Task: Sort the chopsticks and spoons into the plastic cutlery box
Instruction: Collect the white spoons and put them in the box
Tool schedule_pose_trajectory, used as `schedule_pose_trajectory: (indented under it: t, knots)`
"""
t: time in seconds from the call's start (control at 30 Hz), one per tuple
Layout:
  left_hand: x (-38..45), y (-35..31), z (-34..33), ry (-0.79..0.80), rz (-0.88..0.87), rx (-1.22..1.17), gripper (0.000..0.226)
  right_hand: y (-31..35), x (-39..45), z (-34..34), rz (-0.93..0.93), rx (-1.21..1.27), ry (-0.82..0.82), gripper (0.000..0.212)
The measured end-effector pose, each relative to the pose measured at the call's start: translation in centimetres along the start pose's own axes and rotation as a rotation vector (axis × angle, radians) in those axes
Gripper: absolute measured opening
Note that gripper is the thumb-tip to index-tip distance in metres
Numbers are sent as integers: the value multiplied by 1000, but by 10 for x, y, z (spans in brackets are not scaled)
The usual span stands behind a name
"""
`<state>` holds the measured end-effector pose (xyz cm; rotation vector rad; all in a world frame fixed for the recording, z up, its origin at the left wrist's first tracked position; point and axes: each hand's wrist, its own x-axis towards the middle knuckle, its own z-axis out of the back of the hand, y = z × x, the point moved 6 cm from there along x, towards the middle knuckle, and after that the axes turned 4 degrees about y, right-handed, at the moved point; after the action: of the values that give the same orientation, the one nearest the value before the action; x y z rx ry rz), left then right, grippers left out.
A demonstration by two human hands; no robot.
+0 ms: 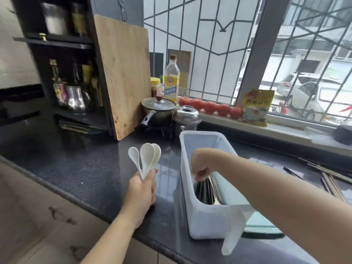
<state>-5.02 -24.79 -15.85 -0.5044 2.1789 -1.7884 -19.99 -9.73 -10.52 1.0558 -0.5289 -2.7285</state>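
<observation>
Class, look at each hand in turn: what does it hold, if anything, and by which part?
The left hand grips three white spoons by their handles, bowls up. The right hand, curled inside the plastic box, holds metal cutlery by its upper ends.

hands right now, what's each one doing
Left hand: holding white spoons.
Right hand: inside the plastic box, fingers curled on metal cutlery.

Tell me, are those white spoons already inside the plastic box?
No, the left hand holds the white spoons above the counter, beside the plastic box.
</observation>
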Motion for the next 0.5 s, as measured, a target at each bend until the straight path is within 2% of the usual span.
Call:
schedule_pose_trajectory:
  t: [0.13, 0.2, 0.27, 0.4, 0.5]
  knots:
    - [1, 4, -1, 25, 0, 11, 24, 6, -11, 9, 131, -2, -118, 10]
    - [1, 3, -2, 37, -3, 5, 24, 9, -20, 17, 161, 50, -155, 28]
    - [1, 2, -3, 33, -7, -2, 24, 15, -31, 31, 202, 121, -194, 34]
    - [2, -1, -3, 11, -51, -19, 16, 32, -71, 49, 297, 244, -224, 17]
    - [-1, -4, -3, 22, -66, -53, 17, 45, -95, 45, 480, 219, -345, 21]
